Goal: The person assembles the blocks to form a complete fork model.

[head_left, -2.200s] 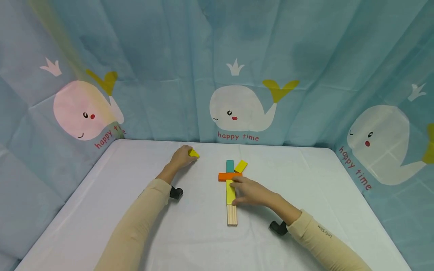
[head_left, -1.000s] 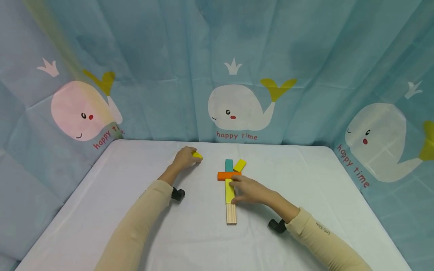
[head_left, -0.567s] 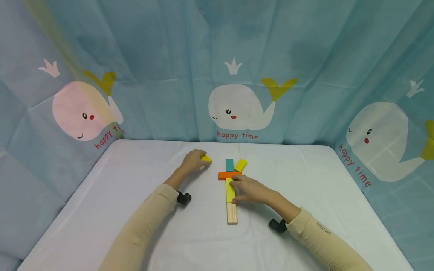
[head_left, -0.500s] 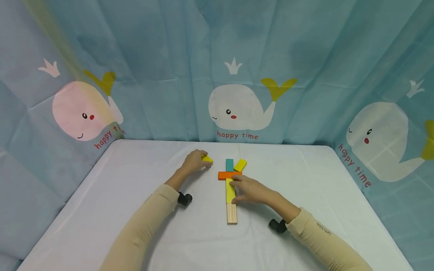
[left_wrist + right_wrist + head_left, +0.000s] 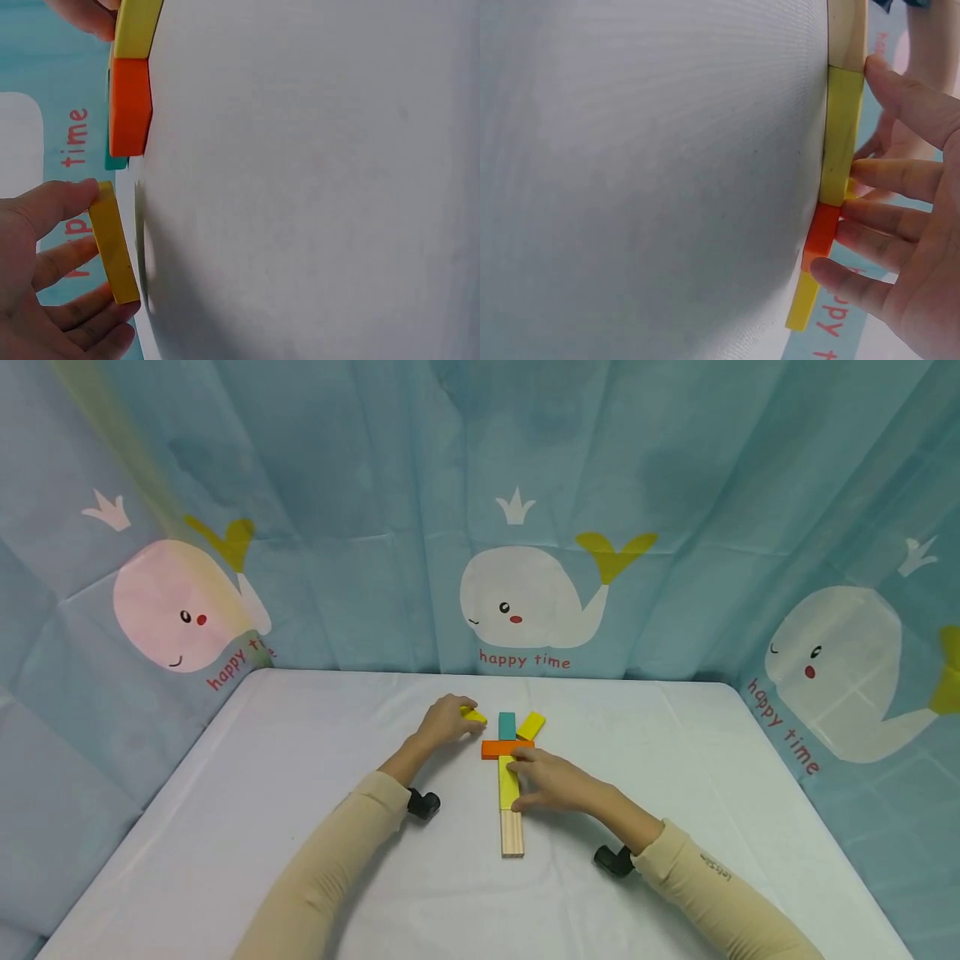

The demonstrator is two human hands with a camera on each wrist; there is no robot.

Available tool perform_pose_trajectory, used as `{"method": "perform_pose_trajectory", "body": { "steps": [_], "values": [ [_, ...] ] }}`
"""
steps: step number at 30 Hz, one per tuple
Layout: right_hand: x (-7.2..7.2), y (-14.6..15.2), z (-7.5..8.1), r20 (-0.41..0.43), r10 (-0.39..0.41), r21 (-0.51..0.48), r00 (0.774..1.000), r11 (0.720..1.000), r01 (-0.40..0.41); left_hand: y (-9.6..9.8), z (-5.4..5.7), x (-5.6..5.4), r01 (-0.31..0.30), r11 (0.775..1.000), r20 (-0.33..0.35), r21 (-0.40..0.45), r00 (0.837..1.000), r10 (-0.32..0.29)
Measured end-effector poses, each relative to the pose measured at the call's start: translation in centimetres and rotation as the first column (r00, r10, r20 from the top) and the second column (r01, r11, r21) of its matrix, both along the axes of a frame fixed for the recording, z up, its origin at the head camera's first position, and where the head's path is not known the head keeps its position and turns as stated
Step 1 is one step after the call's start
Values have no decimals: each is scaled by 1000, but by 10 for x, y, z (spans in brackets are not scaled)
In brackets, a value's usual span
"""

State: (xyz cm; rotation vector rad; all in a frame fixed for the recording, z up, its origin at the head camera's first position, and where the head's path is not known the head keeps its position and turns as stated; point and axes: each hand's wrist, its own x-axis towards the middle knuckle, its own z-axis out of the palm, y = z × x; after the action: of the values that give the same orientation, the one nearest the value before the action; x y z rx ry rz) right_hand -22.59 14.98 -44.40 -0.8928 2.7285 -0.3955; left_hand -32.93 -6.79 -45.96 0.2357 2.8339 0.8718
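Left hand: the left hand [image 5: 444, 722] is pinching a small yellow block [image 5: 474, 716] between thumb and fingers, its grip curled round the block's near end; in the left wrist view the block [image 5: 114, 242] is sitting just above or on the white table [image 5: 300, 827], and which of the two cannot be told.

Held block's place: it is lying just ahead of the left grip, beside the orange block [image 5: 507, 748] and the teal block [image 5: 507, 725], close to both but apart from them.

Right hand: the right hand [image 5: 551, 781] is resting with relaxed, nearly straight fingers against the long yellow block [image 5: 507, 781]; in the right wrist view fingertips [image 5: 855, 174] are touching that block's side and top, the grip open and not wrapped round it.

Row of blocks: the long yellow block is lying just left of the right grip, end to end with a plain wooden block [image 5: 512, 835] nearer the person; the orange block is lying crosswise at its far end, just beyond the fingertips.

Beyond the orange block: the teal block is lying in line with the row, and another yellow block [image 5: 531, 725] is slanting to its right.

Backdrop: a blue curtain [image 5: 675, 485] printed with whales is hanging behind the table.
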Motion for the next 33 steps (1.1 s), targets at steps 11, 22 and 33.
{"method": "perform_pose_trajectory", "body": {
  "steps": [11, 22, 33],
  "values": [
    [0, -1, 1, 39, -18, -16, 999, 1000, 18, 13, 3, 6, 13, 1000, -7, 12, 1000, -13],
    [0, -1, 0, 38, -10, -12, 999, 1000, 10, 22, 3, 9, -9, 1000, -10, -25, 1000, 8],
    [0, -1, -2, 30, -3, -19, 1000, 1000, 4, 24, 2, 15, 6, 995, -54, -100, 998, -11]
  ]
}}
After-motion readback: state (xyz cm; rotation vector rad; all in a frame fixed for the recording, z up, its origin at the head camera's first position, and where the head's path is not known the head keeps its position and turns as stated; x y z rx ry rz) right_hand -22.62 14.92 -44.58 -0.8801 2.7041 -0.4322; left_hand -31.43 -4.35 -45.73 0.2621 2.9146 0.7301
